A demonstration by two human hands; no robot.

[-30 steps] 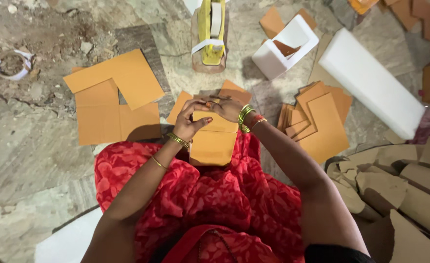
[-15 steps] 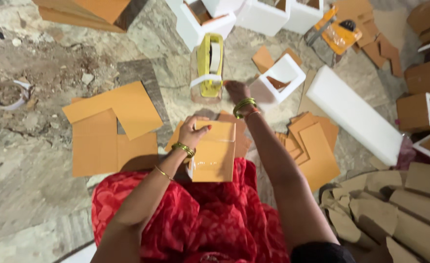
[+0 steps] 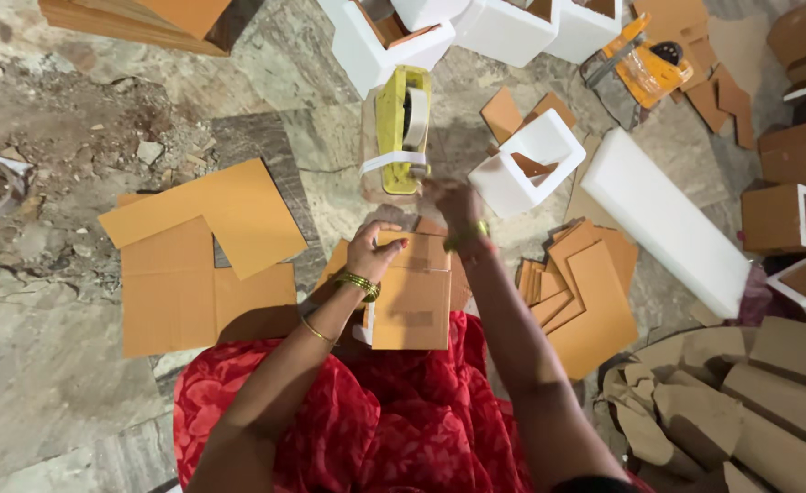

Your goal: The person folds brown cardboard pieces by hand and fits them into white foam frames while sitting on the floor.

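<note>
Cardboard box held; right hand now nearer tape dispenser.

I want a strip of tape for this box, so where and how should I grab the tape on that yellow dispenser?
Probably take the loose white strip that hangs across the near end of the yellow tape dispenser. Come from the near right, where the right hand already is, and pinch the strip's free edge; the left hand rests on the box.

Left hand down, right hand outstretched
</note>
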